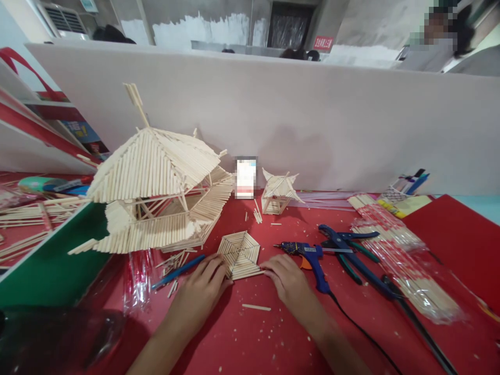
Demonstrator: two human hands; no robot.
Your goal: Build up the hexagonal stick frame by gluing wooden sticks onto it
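A hexagonal panel of thin wooden sticks (247,252), laid in spiralling rings, lies flat on the red tabletop (253,338). My left hand (209,276) is closed on its left edge, fingertips on the rim. At the lower right corner, my right hand (287,276) pinches the end of a stick (255,273) along the panel's front edge. One loose stick (257,307) lies in front. A blue pen (177,272) is beside my left hand. Just right of my right hand lies a blue glue gun (308,255) with an orange trigger.
A large stick pavilion (156,166) stands left, a small one (279,190) behind the panel. A lit phone (246,178) leans between them. Pliers (347,250) and bagged sticks (406,260) lie right, near a pen holder (400,190). A pale partition (250,104) closes the back.
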